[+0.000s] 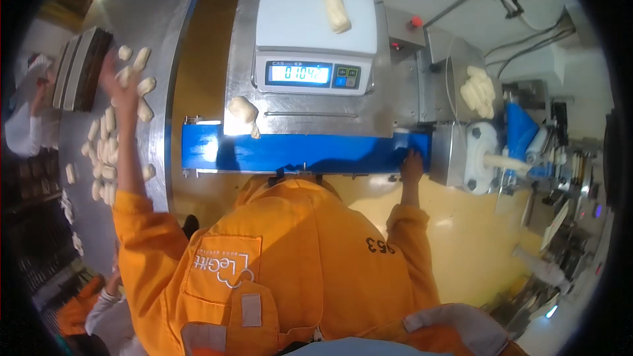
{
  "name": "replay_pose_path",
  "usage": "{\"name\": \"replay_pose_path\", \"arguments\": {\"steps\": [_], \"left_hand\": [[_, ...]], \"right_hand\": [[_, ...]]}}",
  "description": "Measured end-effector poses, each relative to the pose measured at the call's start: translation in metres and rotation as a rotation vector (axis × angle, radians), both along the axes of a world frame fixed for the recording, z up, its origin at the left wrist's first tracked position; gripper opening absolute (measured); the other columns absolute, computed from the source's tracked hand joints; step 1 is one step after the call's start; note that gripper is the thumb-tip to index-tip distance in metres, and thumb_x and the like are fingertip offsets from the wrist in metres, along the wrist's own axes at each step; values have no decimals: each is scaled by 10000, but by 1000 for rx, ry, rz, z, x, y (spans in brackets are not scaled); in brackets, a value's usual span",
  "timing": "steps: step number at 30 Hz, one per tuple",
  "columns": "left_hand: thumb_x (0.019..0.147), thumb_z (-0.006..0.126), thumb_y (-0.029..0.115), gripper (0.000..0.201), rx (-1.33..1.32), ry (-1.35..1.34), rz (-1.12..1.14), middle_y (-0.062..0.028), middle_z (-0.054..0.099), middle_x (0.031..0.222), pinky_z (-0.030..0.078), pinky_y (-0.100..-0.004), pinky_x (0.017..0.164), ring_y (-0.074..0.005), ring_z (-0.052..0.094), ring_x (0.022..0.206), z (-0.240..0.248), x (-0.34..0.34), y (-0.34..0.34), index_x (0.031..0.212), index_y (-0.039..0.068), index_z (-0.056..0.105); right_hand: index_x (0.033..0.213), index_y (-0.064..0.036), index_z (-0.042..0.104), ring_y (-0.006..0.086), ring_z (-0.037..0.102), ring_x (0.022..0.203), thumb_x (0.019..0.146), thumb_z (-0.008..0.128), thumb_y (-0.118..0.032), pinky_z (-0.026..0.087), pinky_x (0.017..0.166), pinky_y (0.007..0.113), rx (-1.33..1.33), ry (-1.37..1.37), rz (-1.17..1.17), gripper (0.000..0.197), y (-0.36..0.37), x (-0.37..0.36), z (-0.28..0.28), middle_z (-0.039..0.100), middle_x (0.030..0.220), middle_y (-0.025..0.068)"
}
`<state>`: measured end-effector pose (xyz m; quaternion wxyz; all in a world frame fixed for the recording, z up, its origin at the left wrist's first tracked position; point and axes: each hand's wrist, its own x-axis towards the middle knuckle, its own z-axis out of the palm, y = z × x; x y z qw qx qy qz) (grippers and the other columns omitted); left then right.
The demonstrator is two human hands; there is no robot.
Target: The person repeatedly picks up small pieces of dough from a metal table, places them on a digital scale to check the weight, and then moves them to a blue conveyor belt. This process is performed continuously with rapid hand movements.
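My left hand (124, 86) reaches out over the steel table at the left, fingers spread and slightly blurred. Pale dough pieces (104, 148) lie around and below it, and one shows between the fingers and thumb; whether it is touched I cannot tell. My right hand (412, 163) rests at the right end of the blue conveyor belt (310, 151), its fingers dark and hard to make out. A dough roll (336, 10) lies on the white scale (290, 16), out of both hands. A dough lump (242, 111) with a smaller bit sits on the steel stand near the belt.
A dough mass (478, 92) lies on the machine at the right, beside a white outlet fitting (480, 158) with dough coming out. A dark slatted box (82, 69) stands on the left table (161, 86). Other people stand along the left side.
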<state>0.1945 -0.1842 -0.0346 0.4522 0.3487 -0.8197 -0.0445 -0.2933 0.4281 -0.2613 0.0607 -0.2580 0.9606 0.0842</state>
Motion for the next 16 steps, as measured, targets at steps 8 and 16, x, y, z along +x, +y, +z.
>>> {"name": "replay_pose_path", "arguments": {"steps": [8, 16], "left_hand": [[899, 500, 178, 289, -461, -325, -640, -3, 576, 1244, 411, -512, 978, -228, 489, 1224, 43, -336, 128, 1161, 231, 610], [729, 699, 296, 321, 179, -455, -504, -98, 646, 943, 502, -420, 806, -290, 627, 920, 61, -261, 104, 994, 121, 654]], "right_hand": [[1133, -35, 610, 311, 583, 982, 756, 676, -51, 465, 895, 375, -701, -122, 103, 383, -70, 19, 207, 595, 1099, 168], [1170, -89, 610, 220, 520, 1127, 820, 704, -130, 422, 919, 345, -1076, -25, 523, 365, -272, 76, 331, 541, 1157, 88]]}}
